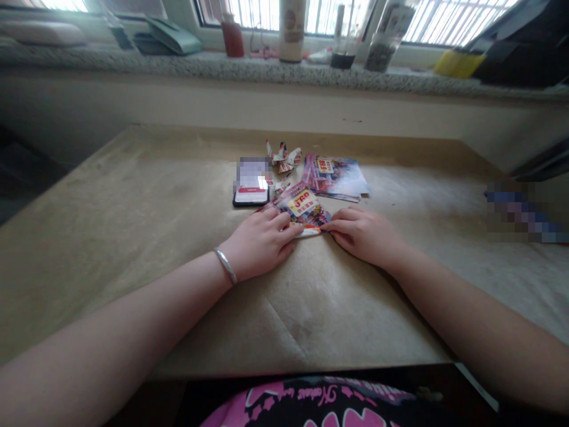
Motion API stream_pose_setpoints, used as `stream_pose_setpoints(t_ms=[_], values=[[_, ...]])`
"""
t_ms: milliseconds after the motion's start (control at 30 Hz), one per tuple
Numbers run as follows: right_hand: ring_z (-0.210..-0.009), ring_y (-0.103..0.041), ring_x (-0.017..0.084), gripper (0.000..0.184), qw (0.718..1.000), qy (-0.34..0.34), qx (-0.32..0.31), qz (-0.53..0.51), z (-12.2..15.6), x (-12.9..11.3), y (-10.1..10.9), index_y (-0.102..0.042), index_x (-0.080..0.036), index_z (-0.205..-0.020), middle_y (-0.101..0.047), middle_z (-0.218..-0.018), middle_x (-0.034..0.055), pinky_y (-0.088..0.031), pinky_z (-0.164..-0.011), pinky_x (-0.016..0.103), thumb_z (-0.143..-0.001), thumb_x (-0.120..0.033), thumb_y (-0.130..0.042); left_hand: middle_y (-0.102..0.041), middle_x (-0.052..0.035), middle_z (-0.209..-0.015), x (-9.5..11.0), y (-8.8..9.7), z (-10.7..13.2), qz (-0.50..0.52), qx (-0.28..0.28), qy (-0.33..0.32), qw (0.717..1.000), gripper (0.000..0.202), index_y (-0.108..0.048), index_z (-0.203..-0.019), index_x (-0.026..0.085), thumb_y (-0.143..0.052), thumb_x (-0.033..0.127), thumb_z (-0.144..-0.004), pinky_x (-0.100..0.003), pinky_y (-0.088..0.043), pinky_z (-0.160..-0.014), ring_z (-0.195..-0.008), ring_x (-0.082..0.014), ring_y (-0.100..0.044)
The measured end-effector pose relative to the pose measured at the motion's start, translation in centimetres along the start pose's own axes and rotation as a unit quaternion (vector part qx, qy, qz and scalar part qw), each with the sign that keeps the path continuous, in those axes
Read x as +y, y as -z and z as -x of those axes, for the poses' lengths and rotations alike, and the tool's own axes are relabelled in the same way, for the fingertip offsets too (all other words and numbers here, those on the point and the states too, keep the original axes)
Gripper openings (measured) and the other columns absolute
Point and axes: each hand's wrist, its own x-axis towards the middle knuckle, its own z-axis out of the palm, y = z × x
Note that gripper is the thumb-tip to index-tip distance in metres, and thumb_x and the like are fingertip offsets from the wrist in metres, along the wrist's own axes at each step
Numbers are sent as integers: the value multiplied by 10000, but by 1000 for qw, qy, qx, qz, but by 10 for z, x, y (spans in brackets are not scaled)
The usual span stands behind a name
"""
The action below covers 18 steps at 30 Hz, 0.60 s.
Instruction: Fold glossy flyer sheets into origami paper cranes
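Note:
A colourful printed paper sheet (306, 204) with a yellow price patch lies on the table, its near edge folded over to show a white and orange strip. On its left side, my left hand (263, 240) presses the sheet down, fingers bent over the fold. My right hand (362, 232) pinches the sheet's right corner between thumb and fingers. Just beyond lie a stack of similar printed sheets (340, 176) and a folded paper figure (284, 158) with pointed tips. A smartphone (251, 184) with a lit screen rests left of the sheet.
The table (133, 237) has a tan cover. Behind it runs a granite windowsill (249, 70) holding a red bottle (232, 37), a pale bottle (292, 29), a jar (386, 44) and a yellow object (459, 63). A blurred flat item (527, 213) lies at the table's right side.

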Motion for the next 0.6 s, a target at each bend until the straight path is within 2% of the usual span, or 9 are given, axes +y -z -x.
stream_pose_setpoints(t_ms=[267, 600], values=[[-911, -591, 196, 257, 999, 40, 16, -4, -1, -1, -1, -719, -253, -1015, -686, -1024, 56, -479, -788, 313, -881, -189, -508, -595, -85, -986, 0, 3, -1, -1, -13, -3, 1000, 317, -600, -1186, 205, -463, 318, -922, -345, -447, -837, -910, -214, -511], [-857, -618, 169, 252, 997, 70, 10, -2, 0, 6, 5, -723, -246, -973, -688, -991, 51, -473, -737, 281, -891, -195, -490, -595, -88, -1000, -1, 4, 0, -7, -18, -12, 1000, 335, -591, -1208, 214, -461, 339, -926, -383, -447, -892, -939, -234, -519]])
